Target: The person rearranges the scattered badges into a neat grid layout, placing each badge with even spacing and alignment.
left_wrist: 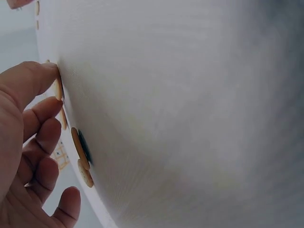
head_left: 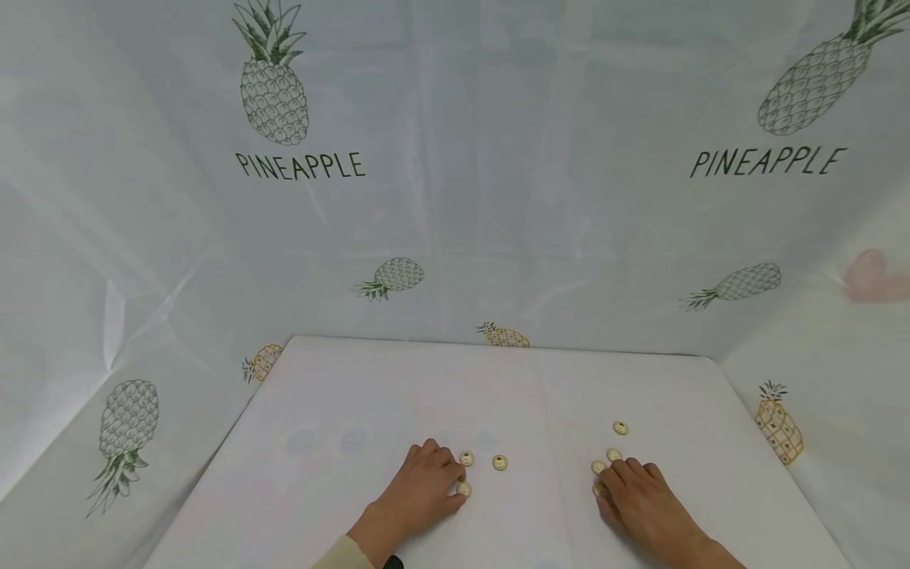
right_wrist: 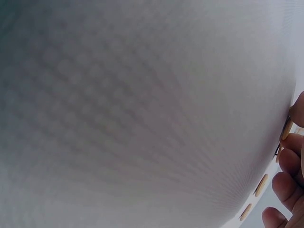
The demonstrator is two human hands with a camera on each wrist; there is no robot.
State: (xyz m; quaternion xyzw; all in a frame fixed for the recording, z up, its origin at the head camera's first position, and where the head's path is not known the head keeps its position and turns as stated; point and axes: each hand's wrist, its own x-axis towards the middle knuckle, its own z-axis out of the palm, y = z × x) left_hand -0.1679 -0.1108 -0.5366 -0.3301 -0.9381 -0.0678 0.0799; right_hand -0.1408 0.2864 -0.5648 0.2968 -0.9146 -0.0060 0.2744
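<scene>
Small round tan discs with darker centres lie on the white tabletop; their exact kind cannot be told. My left hand (head_left: 426, 486) pinches one disc (head_left: 464, 489) at its edges between thumb and index finger, flat at table level. Just beyond it is a second disc (head_left: 466, 458), and another disc (head_left: 500, 462) lies to its right. My right hand (head_left: 643, 506) holds a disc (head_left: 600, 489) between thumb (right_wrist: 297, 111) and index finger, partly hidden by the fingers. Close to those fingertips lie a disc (head_left: 599, 467) and another disc (head_left: 614, 454); one disc (head_left: 621, 427) sits farther back.
The white table (head_left: 398, 379) has its back edge against a pale cloth (head_left: 483, 197) printed with pineapples. More of this cloth hangs along the left and right sides. A stretch of tabletop separates the two groups of discs.
</scene>
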